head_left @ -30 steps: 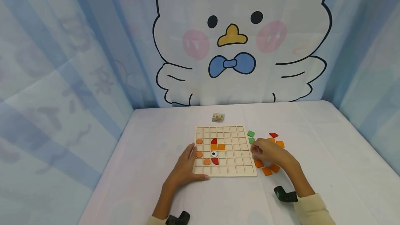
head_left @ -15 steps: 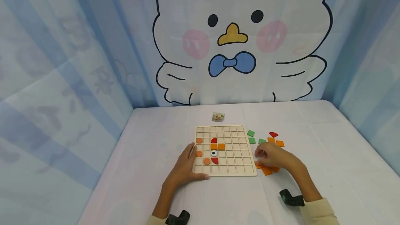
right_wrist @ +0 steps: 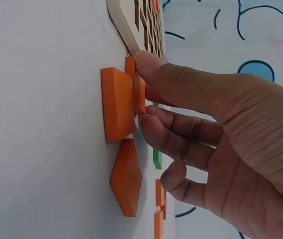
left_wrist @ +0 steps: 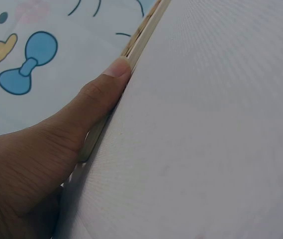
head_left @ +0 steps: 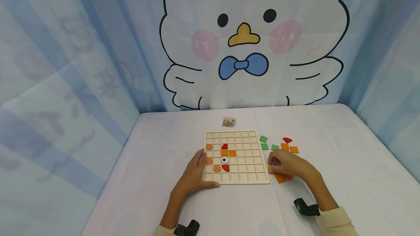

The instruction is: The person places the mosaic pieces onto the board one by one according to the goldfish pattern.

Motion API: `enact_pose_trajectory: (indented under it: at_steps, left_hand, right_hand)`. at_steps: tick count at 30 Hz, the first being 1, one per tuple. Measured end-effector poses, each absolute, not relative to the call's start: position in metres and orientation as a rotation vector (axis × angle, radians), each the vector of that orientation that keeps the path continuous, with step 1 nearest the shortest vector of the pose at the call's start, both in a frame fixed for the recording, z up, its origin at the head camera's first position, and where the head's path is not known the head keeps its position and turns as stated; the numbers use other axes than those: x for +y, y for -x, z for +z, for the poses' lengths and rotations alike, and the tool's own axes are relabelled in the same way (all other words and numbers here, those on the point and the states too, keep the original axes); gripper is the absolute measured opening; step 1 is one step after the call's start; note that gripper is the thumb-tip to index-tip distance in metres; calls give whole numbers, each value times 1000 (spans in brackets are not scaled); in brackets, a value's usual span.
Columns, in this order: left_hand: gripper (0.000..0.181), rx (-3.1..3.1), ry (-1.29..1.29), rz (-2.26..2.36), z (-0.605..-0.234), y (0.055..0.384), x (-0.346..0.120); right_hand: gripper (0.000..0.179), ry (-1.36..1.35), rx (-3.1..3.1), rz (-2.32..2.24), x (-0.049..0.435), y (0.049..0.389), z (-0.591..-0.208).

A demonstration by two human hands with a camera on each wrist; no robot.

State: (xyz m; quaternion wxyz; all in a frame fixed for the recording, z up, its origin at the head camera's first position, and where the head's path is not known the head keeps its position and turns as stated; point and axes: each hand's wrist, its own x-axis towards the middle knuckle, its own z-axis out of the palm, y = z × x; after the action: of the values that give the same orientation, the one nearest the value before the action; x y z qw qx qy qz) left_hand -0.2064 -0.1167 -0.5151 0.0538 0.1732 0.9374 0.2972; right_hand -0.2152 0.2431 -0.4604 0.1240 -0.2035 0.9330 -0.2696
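Note:
A wooden grid board [head_left: 249, 172] lies on the table with orange discs [head_left: 217, 168], two red quarter-circle pieces [head_left: 225, 168], two orange squares [head_left: 232, 153] and an eye disc [head_left: 224, 160] in its cells. My left hand [head_left: 193, 176] holds the board's near left corner, thumb along the front edge [left_wrist: 106, 82] and fingers at the left side. Just right of the board, my right hand [head_left: 288, 163] pinches an orange square tile [right_wrist: 140, 94] between thumb and fingertips. Beside it lie two more orange tiles [right_wrist: 117, 104], partly under the hand in the head view.
Several green tiles [head_left: 264, 146] lie right of the board. Behind my right hand are loose orange tiles [head_left: 294, 149] and a red quarter piece [head_left: 287, 140]. A small patterned card or packet [head_left: 228, 122] lies beyond the board. A printed curtain [head_left: 242, 90] hangs behind the table.
My right hand has drawn back a little to the right from the board's edge, over the orange tiles, uncovering a green tile. My left hand and the board stay put.

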Motion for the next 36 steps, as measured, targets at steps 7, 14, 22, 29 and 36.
enact_pose_trajectory:
  at_steps: [7, 14, 22, 29, 36]
  left_hand:
    - [127, 2847, -537, 908, -515, 206, -116]
    - [128, 2854, -537, 902, -515, 206, -116]
    - [128, 2867, -550, 891, -517, 207, -116]
    - [128, 2870, -563, 897, -518, 207, -117]
    - [127, 2867, -567, 903, -519, 207, -117]
  right_hand:
    - [23, 572, 2729, -772, 244, 213, -461]
    - [20, 608, 2784, -708, 243, 214, -461]
    - [19, 612, 2824, -692, 242, 215, -462]
    - [19, 584, 2858, -666, 240, 214, -462]
    - [21, 579, 2907, -599, 234, 217, -460]
